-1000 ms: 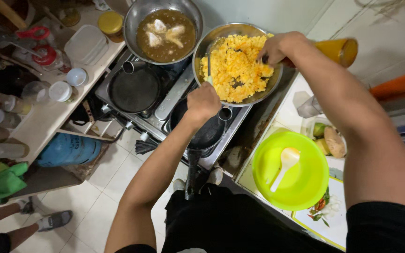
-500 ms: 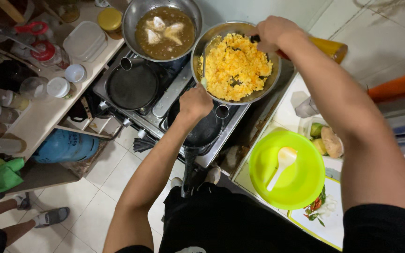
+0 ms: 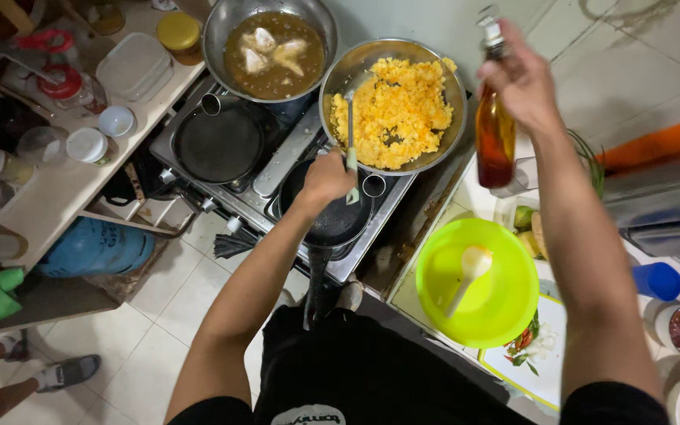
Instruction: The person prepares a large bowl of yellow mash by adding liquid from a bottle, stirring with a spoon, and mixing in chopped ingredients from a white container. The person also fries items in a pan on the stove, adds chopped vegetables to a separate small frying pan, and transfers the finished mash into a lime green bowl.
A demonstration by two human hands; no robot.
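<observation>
A slim glass bottle of amber liquid (image 3: 495, 130) is held upright in the closed grip of the right hand (image 3: 518, 79), just right of the steel pan of yellow rice (image 3: 396, 106), where a grey-handled spatula (image 3: 350, 134) is clasped by the left hand (image 3: 326, 178) for stirring.

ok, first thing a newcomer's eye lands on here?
The round metal pan of yellow fried rice on the stove, stirred with a spatula in the left hand. Beside it, the right hand holds up a glass bottle of amber liquid. Below, a bright green plastic bowl holds a white spoon.
</observation>
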